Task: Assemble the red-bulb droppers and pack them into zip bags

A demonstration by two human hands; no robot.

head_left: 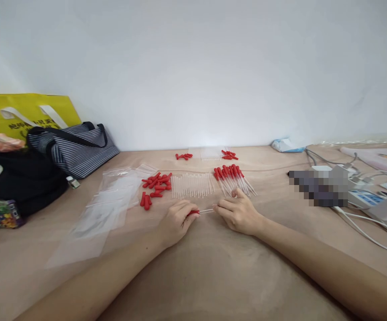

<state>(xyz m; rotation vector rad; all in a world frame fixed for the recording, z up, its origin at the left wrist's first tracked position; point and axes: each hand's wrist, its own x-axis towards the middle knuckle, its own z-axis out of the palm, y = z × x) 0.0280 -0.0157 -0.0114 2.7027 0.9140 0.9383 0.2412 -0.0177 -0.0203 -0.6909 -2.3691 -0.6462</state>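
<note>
My left hand (176, 223) is closed on a red rubber bulb (194, 212), partly hidden by the fingers. From the bulb a thin clear tube (206, 211) runs across to my right hand (236, 214), whose fingers pinch its other end. Just beyond the hands lies a row of loose clear tubes (193, 185). Left of that row is a scattered pile of red rubber bulbs (158, 180). On its right, close to my right hand, several droppers (233, 177) with red bulbs on their tubes lie side by side.
Clear plastic bags (113, 200) lie flat at left. More red bulbs (184, 156) and tubes lie near the wall. A striped bag (79, 149), a yellow bag (29, 107) and a small bottle (73, 182) stand far left. White cables (370, 227) and power strips (367, 200) spread at right.
</note>
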